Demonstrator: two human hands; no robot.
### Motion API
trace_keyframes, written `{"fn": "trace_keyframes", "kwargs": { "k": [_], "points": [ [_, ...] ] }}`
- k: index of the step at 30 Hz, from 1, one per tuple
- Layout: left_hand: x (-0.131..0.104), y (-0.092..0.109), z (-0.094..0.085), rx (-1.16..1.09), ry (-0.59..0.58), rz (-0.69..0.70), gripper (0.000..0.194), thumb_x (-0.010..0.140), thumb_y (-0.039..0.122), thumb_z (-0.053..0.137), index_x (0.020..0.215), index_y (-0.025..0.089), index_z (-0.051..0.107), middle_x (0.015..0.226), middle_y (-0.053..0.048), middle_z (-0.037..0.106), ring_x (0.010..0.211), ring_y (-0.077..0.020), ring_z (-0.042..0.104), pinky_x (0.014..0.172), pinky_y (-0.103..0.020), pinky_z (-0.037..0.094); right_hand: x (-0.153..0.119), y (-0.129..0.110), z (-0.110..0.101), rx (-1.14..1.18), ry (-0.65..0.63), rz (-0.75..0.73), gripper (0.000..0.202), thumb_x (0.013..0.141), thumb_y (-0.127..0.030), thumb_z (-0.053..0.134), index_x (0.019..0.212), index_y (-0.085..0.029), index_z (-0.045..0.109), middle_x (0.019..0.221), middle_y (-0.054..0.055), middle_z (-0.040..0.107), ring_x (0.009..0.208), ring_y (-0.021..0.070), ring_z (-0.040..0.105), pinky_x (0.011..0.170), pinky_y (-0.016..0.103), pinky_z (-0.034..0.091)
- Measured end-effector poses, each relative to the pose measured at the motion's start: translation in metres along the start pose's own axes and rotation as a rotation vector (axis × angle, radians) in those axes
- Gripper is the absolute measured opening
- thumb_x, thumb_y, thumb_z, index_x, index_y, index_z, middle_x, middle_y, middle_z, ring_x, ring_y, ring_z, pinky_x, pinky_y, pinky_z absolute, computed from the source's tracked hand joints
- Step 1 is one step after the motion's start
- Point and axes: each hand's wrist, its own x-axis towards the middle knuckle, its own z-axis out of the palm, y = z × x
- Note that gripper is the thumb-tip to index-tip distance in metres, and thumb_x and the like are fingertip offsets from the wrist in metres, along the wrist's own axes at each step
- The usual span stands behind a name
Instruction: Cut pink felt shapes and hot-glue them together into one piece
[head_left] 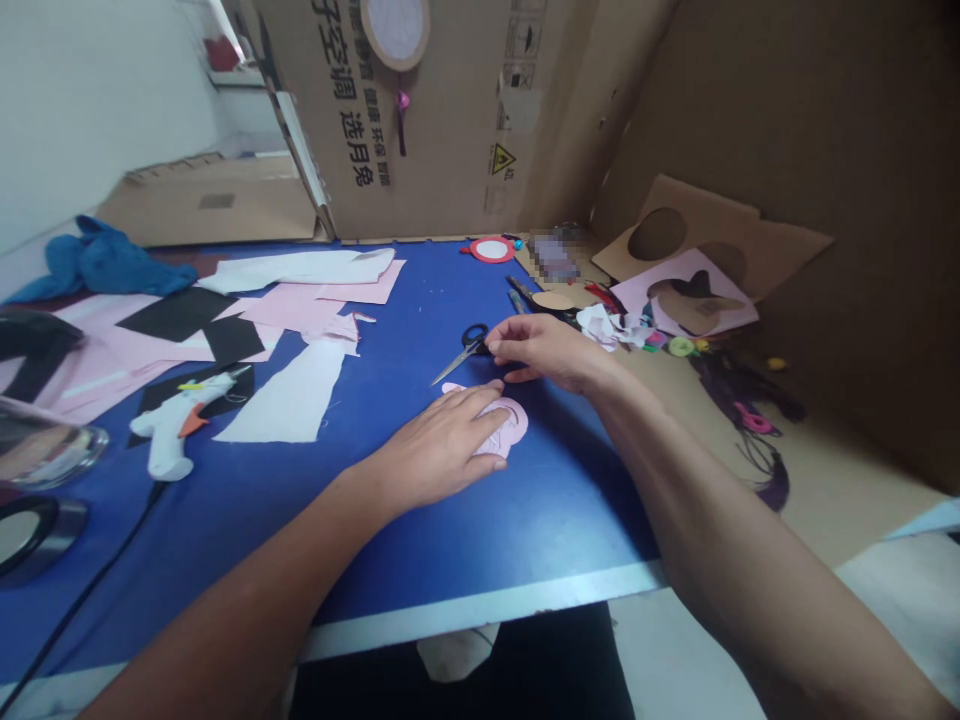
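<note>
Head view: left hand (pixel 442 440) lies spread, fingers flat over pink rounded paper cut-out (pixel 517 422) on blue tabletop (pixel 570 540), likely steadying it. Right hand (pixel 551 350), fingers bent, at handles of black-handled metal scissors (pixel 457 361); cannot tell if pinched. Scissors lie just beyond cut-out, presumably for easy reach

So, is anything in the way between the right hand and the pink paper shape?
Yes, the left hand. It lies over much of the pink paper shape, with some fingertips on the side near the right hand. The scissors lie farther back, so they aren't in between.
</note>
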Motion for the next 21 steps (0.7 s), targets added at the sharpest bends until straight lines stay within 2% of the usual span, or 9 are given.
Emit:
{"fn": "trace_keyframes", "kwargs": {
  "k": [6, 13, 17, 21],
  "points": [
    [0.0002, 0.0003, -0.0003, -0.005, 0.006, 0.002, 0.052, 0.106, 0.035, 0.066, 0.156, 0.024, 0.054, 0.172, -0.015, 0.049, 0.162, -0.0333, 0.042, 0.132, -0.054, 0.036, -0.0035, -0.0015, -0.0027, -0.037, -0.013, 0.002, 0.010, 0.091, -0.012, 0.076, 0.090, -0.022, 0.074, 0.096, 0.004, 0.073, 0.096, 0.0187, 0.069, 0.071, 0.024, 0.064],
    [0.0006, 0.0023, -0.0027, -0.012, -0.009, -0.030, 0.053, 0.105, 0.035, 0.066, 0.156, 0.024, 0.055, 0.171, -0.015, 0.049, 0.159, -0.0363, 0.045, 0.129, -0.056, 0.039, -0.0072, -0.0035, -0.0021, -0.144, -0.059, 0.029, 0.009, 0.092, -0.012, 0.074, 0.093, -0.022, 0.074, 0.095, 0.005, 0.073, 0.090, 0.0182, 0.070, 0.066, 0.023, 0.063],
    [0.0013, 0.0021, -0.0017, 0.006, -0.006, -0.036, 0.054, 0.105, 0.035, 0.066, 0.156, 0.023, 0.055, 0.173, -0.017, 0.046, 0.163, -0.0358, 0.041, 0.131, -0.057, 0.037, -0.0095, -0.0057, -0.0025, -0.208, -0.043, 0.021, 0.009, 0.093, -0.013, 0.073, 0.091, -0.022, 0.075, 0.098, 0.006, 0.075, 0.092, 0.0194, 0.071, 0.065, 0.023, 0.063],
    [0.0021, 0.0039, -0.0021, 0.010, -0.009, -0.062, 0.054, 0.105, 0.033, 0.067, 0.156, 0.021, 0.055, 0.172, -0.018, 0.048, 0.162, -0.0354, 0.042, 0.131, -0.056, 0.038, -0.0098, -0.0051, -0.0038, -0.346, -0.032, 0.004, 0.010, 0.092, -0.015, 0.075, 0.084, -0.021, 0.075, 0.090, 0.007, 0.077, 0.086, 0.0214, 0.073, 0.058, 0.023, 0.061]
  ]
}}
